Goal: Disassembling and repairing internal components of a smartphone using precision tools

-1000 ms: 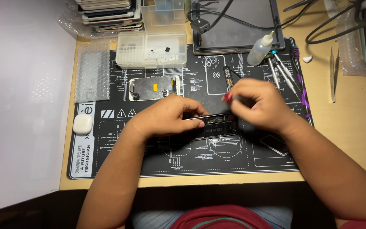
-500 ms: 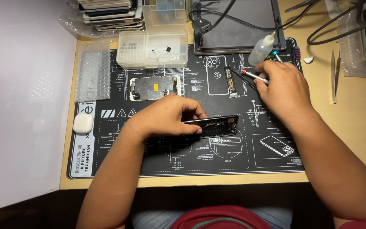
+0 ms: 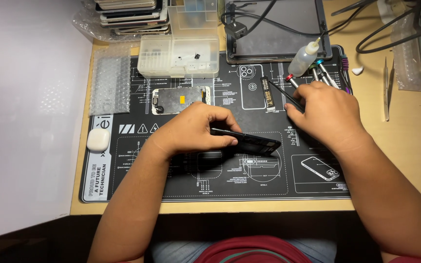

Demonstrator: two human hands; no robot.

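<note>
My left hand [image 3: 196,129] grips a black phone frame [image 3: 252,142] by its left end and holds it tilted on the black repair mat [image 3: 137,185]. My right hand [image 3: 330,112] rests at the mat's upper right, fingers curled around a red-capped screwdriver [image 3: 291,79] among a row of other screwdrivers [image 3: 323,72]. A thin black tool [image 3: 277,89] lies slanted just left of that hand's fingertips.
A phone display part [image 3: 179,100] and a small black strip part [image 3: 267,95] lie on the mat. Behind are a clear parts box [image 3: 179,61], a squeeze bottle [image 3: 302,59], a tablet-like heating plate [image 3: 274,29] with cables, stacked phones [image 3: 130,14]. Tweezers [image 3: 386,87] lie right, a white earbud case [image 3: 98,140] left.
My right hand left the phone frame and carried the red-capped screwdriver up and right to the tool row. The left hand stayed on the frame.
</note>
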